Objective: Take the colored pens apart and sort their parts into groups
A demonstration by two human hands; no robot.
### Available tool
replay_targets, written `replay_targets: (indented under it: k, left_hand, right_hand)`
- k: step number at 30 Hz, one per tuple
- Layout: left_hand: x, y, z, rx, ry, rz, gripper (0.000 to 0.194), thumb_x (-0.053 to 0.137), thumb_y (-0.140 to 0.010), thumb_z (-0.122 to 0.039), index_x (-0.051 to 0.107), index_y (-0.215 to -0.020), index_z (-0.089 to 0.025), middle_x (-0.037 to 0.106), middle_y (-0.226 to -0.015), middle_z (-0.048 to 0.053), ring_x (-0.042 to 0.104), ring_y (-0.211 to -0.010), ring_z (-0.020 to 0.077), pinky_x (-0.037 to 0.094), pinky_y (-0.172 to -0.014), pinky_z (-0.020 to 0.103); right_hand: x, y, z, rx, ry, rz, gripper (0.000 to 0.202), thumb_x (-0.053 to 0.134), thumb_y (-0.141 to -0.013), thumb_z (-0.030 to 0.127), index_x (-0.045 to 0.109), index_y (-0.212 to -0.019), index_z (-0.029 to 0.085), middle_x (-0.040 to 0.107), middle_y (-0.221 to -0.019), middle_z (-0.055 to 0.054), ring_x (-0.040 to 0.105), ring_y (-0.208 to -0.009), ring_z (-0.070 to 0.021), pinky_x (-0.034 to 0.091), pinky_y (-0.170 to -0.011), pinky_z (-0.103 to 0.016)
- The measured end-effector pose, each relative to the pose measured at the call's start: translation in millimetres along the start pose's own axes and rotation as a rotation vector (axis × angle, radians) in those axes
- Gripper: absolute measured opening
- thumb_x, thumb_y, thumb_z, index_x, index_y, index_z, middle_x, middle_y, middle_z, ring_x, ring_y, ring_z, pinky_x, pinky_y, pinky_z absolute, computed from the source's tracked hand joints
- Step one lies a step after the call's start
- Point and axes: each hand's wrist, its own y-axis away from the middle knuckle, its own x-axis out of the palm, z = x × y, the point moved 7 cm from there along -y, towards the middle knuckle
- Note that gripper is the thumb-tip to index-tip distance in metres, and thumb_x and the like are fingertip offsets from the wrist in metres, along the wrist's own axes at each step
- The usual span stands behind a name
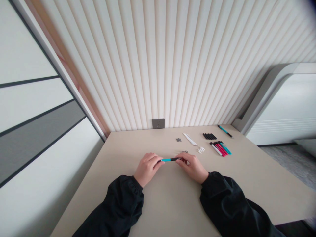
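A teal and black pen (166, 160) lies level between my two hands, just above the table. My left hand (148, 166) pinches its left end, and my right hand (192, 165) grips the black part at its right end. Both ends are partly hidden by my fingers. Just behind my right hand sit small metal pieces (184, 151), partly covered by it. Farther back are little grey parts (178, 140), thin white refill-like rods (190, 139) and small white plastic pieces (201, 150).
Right of these lie several black tubes (209, 136) in a row and several white, red and teal pen barrels (220, 148). One whole teal and black pen (225, 131) rests near the table's back right edge. A socket (158, 123) is on the ribbed wall behind the table (118, 144).
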Motion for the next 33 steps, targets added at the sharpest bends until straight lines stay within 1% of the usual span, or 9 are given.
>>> replay_targets:
  k: [4, 6, 11, 15, 18, 22, 27, 29, 33]
  left_hand:
    - [-0.2, 0, -4, 0.035, 0.001, 0.001, 0.015, 0.054, -0.092, -0.029, 0.065, -0.094, -0.019, 0.063, -0.077, 0.003, 0.056, -0.074, 0.0169, 0.045, -0.072, 0.031]
    - [-1.0, -1, -6, 0.050, -0.002, -0.004, 0.015, 0.054, -0.092, -0.029, 0.065, -0.094, -0.019, 0.064, -0.077, 0.004, 0.056, -0.074, 0.0169, 0.045, -0.072, 0.032]
    - [-3.4, -1, -8, 0.054, 0.005, -0.027, 0.017, 0.053, -0.092, -0.031, 0.065, -0.093, -0.020, 0.064, -0.076, 0.004, 0.057, -0.072, 0.0167, 0.046, -0.070, 0.031]
    - [-2.8, -2, -8, 0.062, 0.005, -0.024, 0.016, 0.054, -0.091, -0.031, 0.065, -0.093, -0.020, 0.064, -0.075, 0.004, 0.057, -0.072, 0.0168, 0.046, -0.070, 0.031]
    - [-2.7, -2, -9, 0.060, 0.012, -0.019, 0.014, 0.054, -0.091, -0.029, 0.065, -0.093, -0.021, 0.065, -0.077, 0.003, 0.057, -0.073, 0.0169, 0.046, -0.072, 0.032]
    - [-2.0, -2, -7, -0.001, 0.012, 0.004, 0.015, 0.053, -0.091, -0.030, 0.063, -0.097, -0.020, 0.064, -0.083, 0.004, 0.059, -0.079, 0.0182, 0.047, -0.076, 0.032]
    - [5.1, 0, -2, -0.050, 0.007, 0.061, 0.017, 0.051, -0.092, -0.030, 0.063, -0.095, -0.019, 0.061, -0.076, 0.003, 0.057, -0.072, 0.0167, 0.046, -0.068, 0.028]
    - [7.5, 0, 0, -0.047, 0.001, 0.069, 0.018, 0.049, -0.093, -0.030, 0.063, -0.092, -0.019, 0.060, -0.075, 0.003, 0.057, -0.071, 0.0162, 0.046, -0.067, 0.027]
    - [7.5, 0, 4, -0.040, -0.011, 0.046, 0.019, 0.050, -0.093, -0.032, 0.063, -0.089, -0.019, 0.060, -0.076, 0.003, 0.056, -0.073, 0.0167, 0.046, -0.069, 0.028]
  right_hand:
    - [2, 1, 2, -0.012, 0.026, 0.053, 0.037, 0.041, -0.095, 0.042, 0.064, -0.078, 0.018, 0.061, -0.067, -0.003, 0.053, -0.060, -0.0141, 0.040, -0.059, -0.026]
    - [3, 2, 2, -0.001, 0.008, 0.087, 0.042, 0.036, -0.096, 0.043, 0.061, -0.073, 0.018, 0.060, -0.062, -0.002, 0.053, -0.057, -0.0133, 0.040, -0.057, -0.025]
    - [5, 4, 1, 0.041, -0.036, 0.107, 0.049, 0.034, -0.096, 0.049, 0.059, -0.067, 0.018, 0.059, -0.057, -0.001, 0.052, -0.052, -0.0123, 0.039, -0.053, -0.024]
    - [7, 5, 0, 0.049, -0.037, 0.127, 0.050, 0.033, -0.096, 0.049, 0.057, -0.064, 0.018, 0.056, -0.052, 0.000, 0.047, -0.046, -0.0111, 0.038, -0.051, -0.023]
    - [7, 4, -1, 0.051, -0.044, 0.110, 0.048, 0.033, -0.097, 0.047, 0.057, -0.067, 0.019, 0.057, -0.054, 0.001, 0.049, -0.048, -0.0114, 0.038, -0.053, -0.023]
    - [2, 2, 1, -0.005, -0.021, 0.018, 0.038, 0.037, -0.096, 0.041, 0.060, -0.076, 0.019, 0.061, -0.066, -0.002, 0.055, -0.062, -0.0139, 0.041, -0.061, -0.025]
    - [-4, 2, -2, 0.002, 0.002, -0.071, 0.025, 0.045, -0.093, 0.036, 0.064, -0.099, 0.020, 0.064, -0.081, -0.004, 0.054, -0.066, -0.0152, 0.041, -0.062, -0.027]
    - [-5, 2, -2, 0.006, 0.007, -0.073, 0.024, 0.046, -0.093, 0.035, 0.065, -0.099, 0.021, 0.064, -0.081, -0.004, 0.053, -0.064, -0.0150, 0.041, -0.061, -0.027]
    - [-4, 1, -1, -0.013, 0.027, -0.032, 0.023, 0.046, -0.093, 0.034, 0.064, -0.090, 0.019, 0.061, -0.071, -0.002, 0.051, -0.061, -0.0147, 0.039, -0.059, -0.026]
